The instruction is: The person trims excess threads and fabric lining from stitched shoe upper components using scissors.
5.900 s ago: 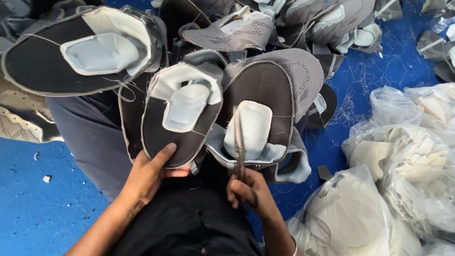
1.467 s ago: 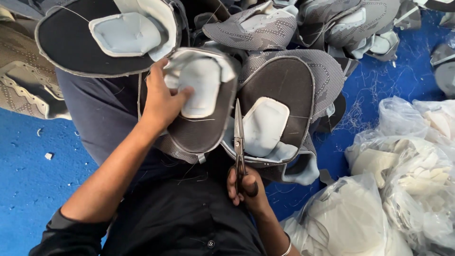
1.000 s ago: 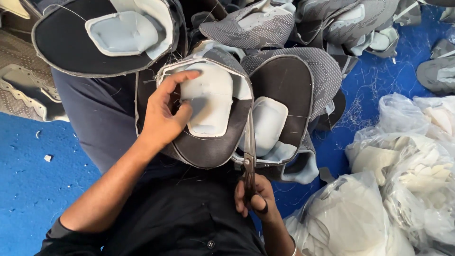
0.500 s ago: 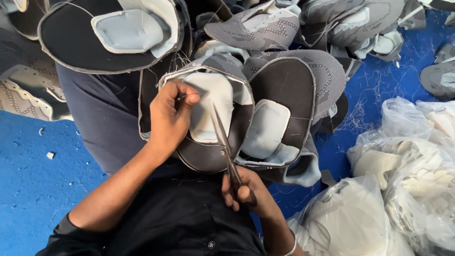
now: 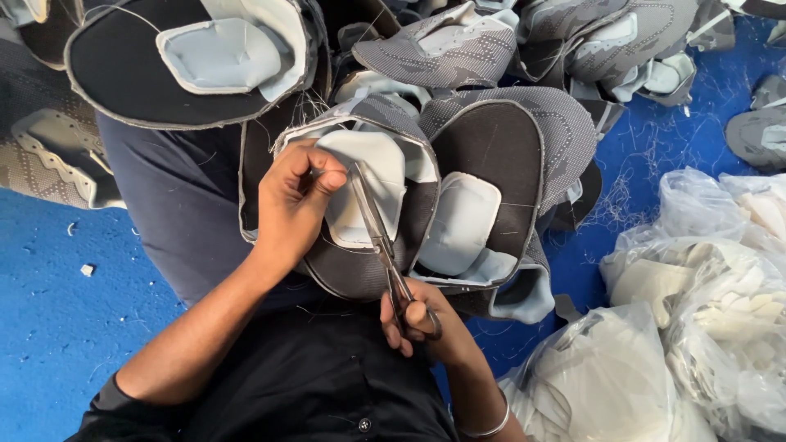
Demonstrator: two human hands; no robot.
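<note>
Thread scraps litter blue floor (image 5: 49, 327) beside clear bags (image 5: 704, 295)

Packages: clear plastic bags (image 5: 704, 278), crumpled, filled with white and cream pieces, heaped on the blue floor (image 5: 49, 311) at the right edge; a further clear bag (image 5: 606, 385) of white material at lower right, touching them. Labels, signs, screens: none visible.

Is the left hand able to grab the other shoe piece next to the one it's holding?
Probably not right now. The left hand is pinching the shoe piece being cut, and the scissors in the right hand lie between it and the neighbouring shoe piece.
</note>
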